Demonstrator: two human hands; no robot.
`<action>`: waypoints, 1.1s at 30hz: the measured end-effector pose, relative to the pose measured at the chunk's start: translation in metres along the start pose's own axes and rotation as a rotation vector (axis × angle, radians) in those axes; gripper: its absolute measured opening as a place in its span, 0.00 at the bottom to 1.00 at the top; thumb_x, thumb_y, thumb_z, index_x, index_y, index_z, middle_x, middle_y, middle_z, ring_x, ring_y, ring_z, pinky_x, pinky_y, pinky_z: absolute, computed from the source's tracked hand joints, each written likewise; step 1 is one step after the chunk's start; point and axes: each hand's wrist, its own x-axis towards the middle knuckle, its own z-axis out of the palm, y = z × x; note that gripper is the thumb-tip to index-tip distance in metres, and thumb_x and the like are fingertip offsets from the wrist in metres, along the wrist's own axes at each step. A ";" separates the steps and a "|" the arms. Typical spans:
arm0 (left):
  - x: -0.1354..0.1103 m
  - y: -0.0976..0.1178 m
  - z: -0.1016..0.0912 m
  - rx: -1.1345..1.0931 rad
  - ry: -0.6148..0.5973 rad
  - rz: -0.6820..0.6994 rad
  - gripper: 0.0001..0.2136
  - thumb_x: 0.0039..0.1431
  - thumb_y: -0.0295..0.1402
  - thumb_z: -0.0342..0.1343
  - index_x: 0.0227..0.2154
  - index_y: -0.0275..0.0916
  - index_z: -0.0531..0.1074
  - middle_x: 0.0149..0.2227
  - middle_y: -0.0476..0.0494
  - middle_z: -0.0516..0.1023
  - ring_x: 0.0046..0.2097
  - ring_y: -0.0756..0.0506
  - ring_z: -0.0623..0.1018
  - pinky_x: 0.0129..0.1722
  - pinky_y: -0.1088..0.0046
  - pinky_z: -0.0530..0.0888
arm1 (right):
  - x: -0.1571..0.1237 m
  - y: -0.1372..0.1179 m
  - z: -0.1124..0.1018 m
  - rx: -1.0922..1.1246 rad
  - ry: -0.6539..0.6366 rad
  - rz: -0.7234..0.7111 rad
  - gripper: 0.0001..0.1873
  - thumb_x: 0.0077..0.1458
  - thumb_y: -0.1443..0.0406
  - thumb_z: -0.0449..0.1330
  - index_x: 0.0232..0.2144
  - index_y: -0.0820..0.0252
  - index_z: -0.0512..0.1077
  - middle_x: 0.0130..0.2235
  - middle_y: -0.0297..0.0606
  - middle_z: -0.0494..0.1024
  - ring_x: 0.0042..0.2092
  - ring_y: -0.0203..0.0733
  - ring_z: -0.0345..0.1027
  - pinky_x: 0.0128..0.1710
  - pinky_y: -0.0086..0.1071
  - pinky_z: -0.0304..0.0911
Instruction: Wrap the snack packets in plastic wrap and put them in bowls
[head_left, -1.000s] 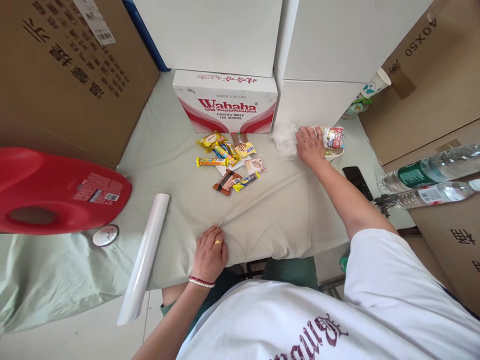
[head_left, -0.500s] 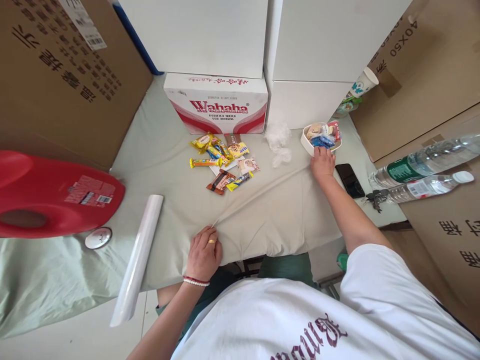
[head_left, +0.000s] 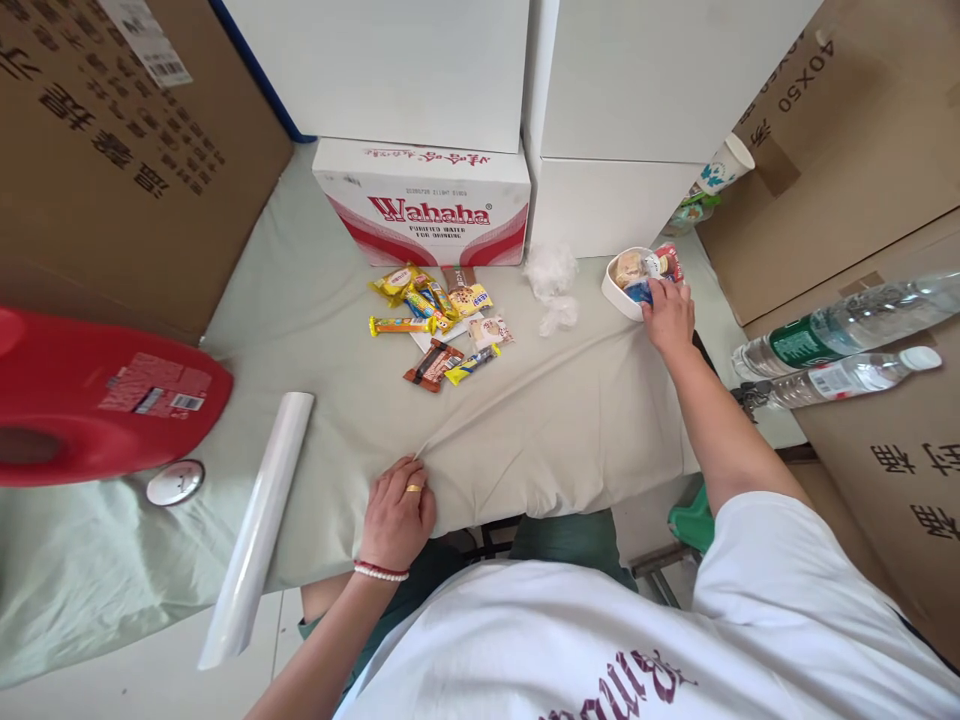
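I can't tell if the right hand's [head_left: 670,315] bent fingers grip the snacks [head_left: 631,267] in the white bowl [head_left: 621,302], right side of cloth [head_left: 570,430]; rim pressure could tip it; left hand [head_left: 397,513] lies unclenched.

Storeroom-like room, exact kind unclear: cloth-covered counter [head_left: 555,430], large cardboard box [head_left: 67,250], Wahaha water carton [head_left: 439,225], red jug [head_left: 180,345], tiled floor [head_left: 150,695].

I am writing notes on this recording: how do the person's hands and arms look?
No gloves. The left hand wears a gold ring, with a red bracelet and a white beaded bracelet at its wrist. The right hand shows no jewellery; its arm has a short white sleeve.
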 end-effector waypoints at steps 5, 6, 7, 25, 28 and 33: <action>0.000 0.001 -0.001 -0.007 -0.014 -0.016 0.09 0.63 0.22 0.52 0.42 0.39 0.71 0.46 0.36 0.81 0.55 0.35 0.80 0.54 0.57 0.74 | 0.042 0.012 -0.012 -0.098 -0.260 -0.048 0.27 0.68 0.61 0.56 0.64 0.69 0.70 0.59 0.62 0.73 0.63 0.63 0.58 0.59 0.48 0.57; 0.000 0.001 -0.001 -0.008 -0.015 -0.018 0.09 0.63 0.22 0.52 0.42 0.39 0.71 0.46 0.36 0.81 0.56 0.35 0.80 0.53 0.57 0.74 | 0.050 0.018 -0.015 -0.111 -0.313 -0.066 0.26 0.68 0.61 0.57 0.63 0.68 0.72 0.58 0.60 0.75 0.61 0.61 0.61 0.58 0.47 0.58; 0.000 0.001 -0.001 -0.007 -0.016 -0.017 0.09 0.63 0.22 0.52 0.42 0.39 0.71 0.46 0.36 0.81 0.56 0.35 0.80 0.53 0.56 0.74 | 0.057 0.023 -0.017 -0.125 -0.356 -0.080 0.25 0.67 0.60 0.58 0.61 0.65 0.74 0.56 0.58 0.76 0.59 0.59 0.63 0.57 0.46 0.59; -0.002 0.003 0.000 -0.025 -0.033 -0.061 0.09 0.63 0.22 0.52 0.43 0.38 0.73 0.46 0.35 0.80 0.57 0.35 0.78 0.53 0.56 0.74 | 0.008 -0.025 -0.018 0.022 0.070 -0.045 0.28 0.70 0.64 0.44 0.66 0.65 0.67 0.64 0.59 0.67 0.64 0.58 0.60 0.64 0.48 0.59; -0.002 0.004 0.000 -0.042 -0.038 -0.087 0.09 0.63 0.22 0.52 0.42 0.39 0.73 0.47 0.36 0.80 0.57 0.35 0.78 0.53 0.56 0.74 | -0.001 -0.043 -0.014 0.069 0.014 -0.137 0.30 0.69 0.59 0.48 0.69 0.63 0.63 0.67 0.57 0.63 0.65 0.58 0.62 0.61 0.47 0.65; -0.001 0.005 -0.001 -0.057 -0.035 -0.085 0.09 0.63 0.22 0.52 0.41 0.38 0.74 0.46 0.35 0.81 0.57 0.35 0.78 0.54 0.56 0.74 | 0.006 -0.071 0.011 0.104 -0.143 -0.181 0.40 0.63 0.61 0.54 0.74 0.63 0.53 0.75 0.55 0.50 0.70 0.64 0.58 0.64 0.54 0.64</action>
